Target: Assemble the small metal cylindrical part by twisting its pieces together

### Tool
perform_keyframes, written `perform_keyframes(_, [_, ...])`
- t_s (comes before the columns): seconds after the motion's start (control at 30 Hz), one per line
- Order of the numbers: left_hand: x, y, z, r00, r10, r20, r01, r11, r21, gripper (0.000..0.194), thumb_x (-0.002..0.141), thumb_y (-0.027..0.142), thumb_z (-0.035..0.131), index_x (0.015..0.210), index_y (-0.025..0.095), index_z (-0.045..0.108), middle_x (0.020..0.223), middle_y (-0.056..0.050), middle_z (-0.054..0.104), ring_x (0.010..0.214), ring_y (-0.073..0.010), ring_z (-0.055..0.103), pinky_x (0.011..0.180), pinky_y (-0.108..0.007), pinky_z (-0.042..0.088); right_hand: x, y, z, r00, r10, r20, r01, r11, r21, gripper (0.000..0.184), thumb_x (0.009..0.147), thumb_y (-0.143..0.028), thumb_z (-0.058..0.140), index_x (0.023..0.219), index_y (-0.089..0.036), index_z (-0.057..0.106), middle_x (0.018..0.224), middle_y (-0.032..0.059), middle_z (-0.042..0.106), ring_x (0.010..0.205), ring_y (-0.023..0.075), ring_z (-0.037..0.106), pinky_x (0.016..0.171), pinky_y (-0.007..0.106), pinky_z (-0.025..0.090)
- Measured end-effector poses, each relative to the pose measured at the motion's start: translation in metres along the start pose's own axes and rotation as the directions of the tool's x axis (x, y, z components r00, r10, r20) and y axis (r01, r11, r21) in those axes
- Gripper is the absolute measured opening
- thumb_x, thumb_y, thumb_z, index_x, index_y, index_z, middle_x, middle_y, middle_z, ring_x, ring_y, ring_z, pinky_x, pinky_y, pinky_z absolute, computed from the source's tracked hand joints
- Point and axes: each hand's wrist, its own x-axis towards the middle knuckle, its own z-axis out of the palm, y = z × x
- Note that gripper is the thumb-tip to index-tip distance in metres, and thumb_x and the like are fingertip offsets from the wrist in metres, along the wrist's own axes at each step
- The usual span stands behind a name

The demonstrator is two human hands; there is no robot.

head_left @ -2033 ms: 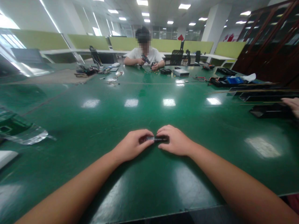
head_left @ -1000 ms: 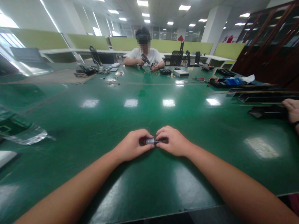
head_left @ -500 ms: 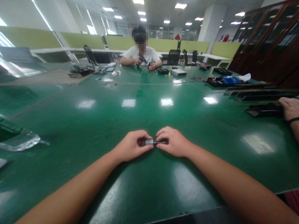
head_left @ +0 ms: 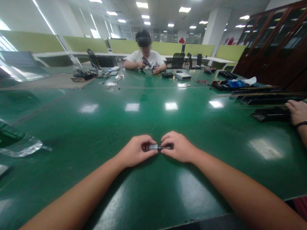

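Since a second ago, my view is turning slightly to the right, so the seated person [head_left: 154, 58] across the table [head_left: 144, 124] and the clear bottle [head_left: 21, 146] at the left edge are appearing further left, while my hands are staying in nearly the same spot. With the left hand [head_left: 135, 151] I'm pinching a small silver cylinder [head_left: 153, 147] between thumb and fingers, its outer end disappearing towards the palm. With the right hand [head_left: 178, 148] I'm gripping a thin dark shaft [head_left: 165, 147]. The two parts are lining up end to end between my hands, at the near side of the table; I can't tell whether they're joined. Opposite me, the seated person is holding a dark drill-like tool [head_left: 146, 62], and a white box [head_left: 183, 76] is sitting nearby. On my right, another person's hand [head_left: 297, 111] is resting beside a black channel-shaped piece [head_left: 271, 114], well apart from mine.
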Motion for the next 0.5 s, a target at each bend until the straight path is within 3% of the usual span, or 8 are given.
perform_keyframes(0.5, [0.0000, 0.0015, -0.0007, 1.000, -0.023, 0.009, 0.023, 1.000, -0.001, 0.022, 0.083, 0.036, 0.068, 0.092, 0.017, 0.070, 0.080, -0.002, 0.065, 0.070, -0.0150, 0.058, 0.064, -0.024, 0.044, 0.0021, 0.0021, -0.0007, 1.000, -0.013, -0.008, 0.013, 1.000, 0.000, 0.008, 0.077, -0.025, 0.076, 0.082, -0.019, 0.075, 0.101, 0.0051, 0.071, 0.095, 0.0192, 0.062, 0.087, 0.034, 0.047])
